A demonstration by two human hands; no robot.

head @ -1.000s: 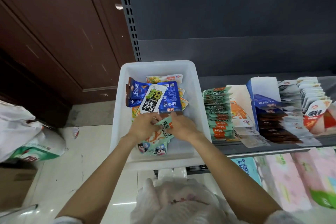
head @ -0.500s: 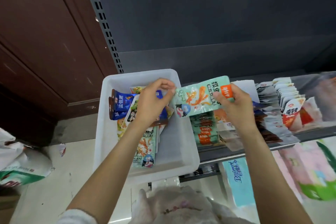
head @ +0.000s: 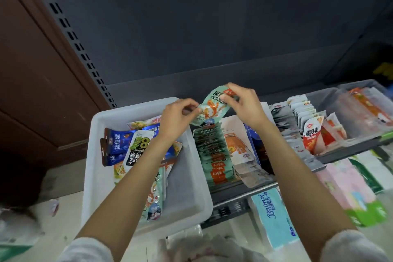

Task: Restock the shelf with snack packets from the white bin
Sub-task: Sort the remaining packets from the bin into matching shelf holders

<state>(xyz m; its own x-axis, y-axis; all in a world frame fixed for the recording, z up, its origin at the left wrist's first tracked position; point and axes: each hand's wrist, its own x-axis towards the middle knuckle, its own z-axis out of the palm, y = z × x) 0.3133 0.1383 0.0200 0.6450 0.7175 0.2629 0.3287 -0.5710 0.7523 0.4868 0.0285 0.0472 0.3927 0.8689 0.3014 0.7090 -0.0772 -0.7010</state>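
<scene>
While both hands hold it, one green snack packet (head: 213, 107) sits above the shelf row.

Near: white bin (head: 100, 176) holding blue packets (head: 116, 144) and more green ones. Left hand (head: 177, 118) pinches the packet's left edge, fingers curled; right hand (head: 244, 106) pinches its top right. Packet hovers over the rear of the matching green stack (head: 214, 155) on the shelf (head: 240, 192), just right of the bin.

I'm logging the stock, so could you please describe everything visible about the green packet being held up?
The green packet is a glossy, flexible pouch, pale mint with orange artwork, dark lettering and an orange tab at its top. It is tilted in the air above the matching green row on the shelf, pinched by the left hand and the right hand.
</scene>
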